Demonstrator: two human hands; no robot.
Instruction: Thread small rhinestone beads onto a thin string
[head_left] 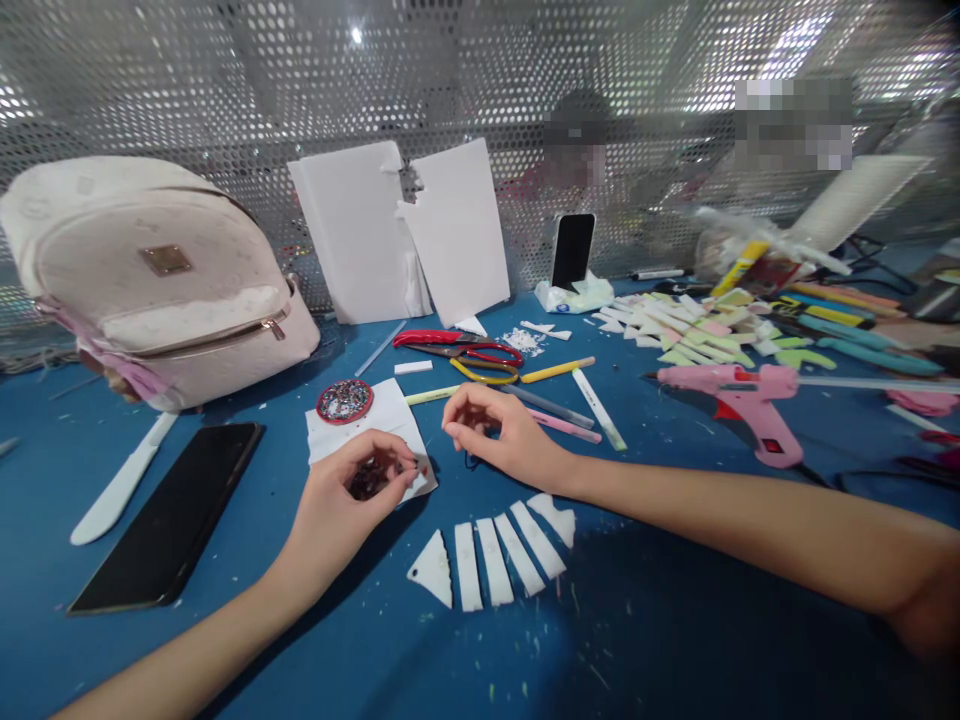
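My left hand [356,480] hovers over a sheet of white paper [405,425], fingers curled with thumb and fingertip nearly meeting. Small dark pieces show beneath its palm; what sits in the pinch is too small to name. To its right, my right hand [499,428] is closed in a pinch, its contents hidden, with a thin dark loop below the fingers. A round red-rimmed dish [345,401] of dark, glittery bits stands on the paper. Nearer me lie white cut pieces in a fish-like row: a pointed head piece [435,572], several strips [493,560] and a tail piece [553,517].
Pink glue gun [757,395] at right, before a heap of pastel offcuts [690,325]. Red-handled scissors [465,347] and markers [559,370] lie beyond my hands. At left are a black phone [172,520], white knife [124,480] and backpack [165,280]. White boards [356,235] lean on perforated metal.
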